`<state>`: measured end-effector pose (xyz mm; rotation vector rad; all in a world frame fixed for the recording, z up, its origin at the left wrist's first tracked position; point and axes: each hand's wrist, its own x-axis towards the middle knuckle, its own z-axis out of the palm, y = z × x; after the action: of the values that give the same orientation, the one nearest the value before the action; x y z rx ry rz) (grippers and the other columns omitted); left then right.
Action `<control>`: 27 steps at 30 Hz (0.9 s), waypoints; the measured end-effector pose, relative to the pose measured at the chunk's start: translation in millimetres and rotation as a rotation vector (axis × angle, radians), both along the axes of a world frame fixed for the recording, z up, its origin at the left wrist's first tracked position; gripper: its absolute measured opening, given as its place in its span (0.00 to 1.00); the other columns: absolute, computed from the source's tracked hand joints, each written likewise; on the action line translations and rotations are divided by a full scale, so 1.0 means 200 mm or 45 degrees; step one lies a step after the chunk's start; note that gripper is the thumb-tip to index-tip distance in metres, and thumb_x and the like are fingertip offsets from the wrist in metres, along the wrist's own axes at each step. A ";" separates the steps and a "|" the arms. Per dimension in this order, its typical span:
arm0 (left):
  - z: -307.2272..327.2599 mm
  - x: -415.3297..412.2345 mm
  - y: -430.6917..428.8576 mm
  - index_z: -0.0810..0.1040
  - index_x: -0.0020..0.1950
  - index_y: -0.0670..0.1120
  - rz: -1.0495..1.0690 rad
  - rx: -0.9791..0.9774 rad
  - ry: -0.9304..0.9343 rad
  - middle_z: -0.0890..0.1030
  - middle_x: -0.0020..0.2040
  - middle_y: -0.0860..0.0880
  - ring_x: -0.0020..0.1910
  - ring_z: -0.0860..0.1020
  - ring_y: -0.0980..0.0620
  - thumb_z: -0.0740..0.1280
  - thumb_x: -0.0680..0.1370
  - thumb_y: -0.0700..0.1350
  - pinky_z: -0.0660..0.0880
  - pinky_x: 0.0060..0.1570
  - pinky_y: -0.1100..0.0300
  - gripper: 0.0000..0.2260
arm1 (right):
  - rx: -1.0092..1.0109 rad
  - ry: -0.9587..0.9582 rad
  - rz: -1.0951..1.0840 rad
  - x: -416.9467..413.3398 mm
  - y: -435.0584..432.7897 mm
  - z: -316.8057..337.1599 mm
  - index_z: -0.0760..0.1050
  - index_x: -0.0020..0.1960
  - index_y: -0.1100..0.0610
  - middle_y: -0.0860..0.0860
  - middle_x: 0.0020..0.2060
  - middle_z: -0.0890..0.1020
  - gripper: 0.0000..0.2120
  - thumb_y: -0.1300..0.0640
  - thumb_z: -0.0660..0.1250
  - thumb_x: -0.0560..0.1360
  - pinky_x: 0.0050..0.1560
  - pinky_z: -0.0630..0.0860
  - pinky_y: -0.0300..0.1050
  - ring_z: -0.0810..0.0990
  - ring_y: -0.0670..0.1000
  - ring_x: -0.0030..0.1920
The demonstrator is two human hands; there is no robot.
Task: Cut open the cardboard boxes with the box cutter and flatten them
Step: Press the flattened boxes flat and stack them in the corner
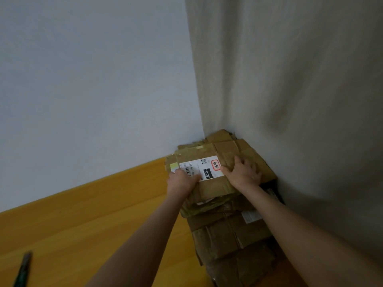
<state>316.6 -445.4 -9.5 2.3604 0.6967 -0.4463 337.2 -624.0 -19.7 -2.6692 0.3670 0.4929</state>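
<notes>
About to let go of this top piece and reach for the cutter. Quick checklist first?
1. Top cardboard flat on the stack: ok.
2. Left hand and right hand both resting on it: ok.
3. Stack edges squared: not ok, layers staggered.
4. Box cutter out of hand, on the floor at far left: ok.
5. Blade retracted: cannot tell.

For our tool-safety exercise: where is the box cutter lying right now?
In the head view the box cutter lies on the wooden floor at the bottom-left edge, well apart from the flattened cardboard stack.
</notes>
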 end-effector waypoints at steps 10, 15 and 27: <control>0.04 -0.07 0.23 0.77 0.54 0.37 0.670 -0.939 0.004 0.83 0.48 0.43 0.45 0.82 0.46 0.77 0.69 0.46 0.81 0.44 0.54 0.20 | 0.148 0.083 0.119 -0.03 0.09 0.00 0.48 0.78 0.46 0.53 0.77 0.53 0.49 0.27 0.64 0.66 0.72 0.53 0.67 0.53 0.62 0.75; 0.05 -0.09 0.21 0.77 0.59 0.37 0.683 -1.113 0.046 0.84 0.48 0.41 0.41 0.83 0.46 0.75 0.72 0.39 0.79 0.36 0.52 0.17 | 0.228 0.054 0.134 -0.08 0.15 0.01 0.48 0.78 0.43 0.51 0.77 0.52 0.48 0.26 0.64 0.66 0.72 0.53 0.68 0.52 0.61 0.76; 0.19 -0.45 1.04 0.77 0.55 0.38 0.735 -0.945 -0.107 0.84 0.40 0.43 0.36 0.83 0.47 0.70 0.76 0.39 0.79 0.29 0.55 0.09 | 0.248 0.058 0.020 -0.14 0.47 0.08 0.55 0.77 0.52 0.58 0.72 0.68 0.42 0.35 0.67 0.72 0.67 0.68 0.60 0.66 0.61 0.71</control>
<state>227.4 -236.7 28.2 1.4012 0.9311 -0.2752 309.4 -530.6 -4.4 -2.4776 0.2950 0.5650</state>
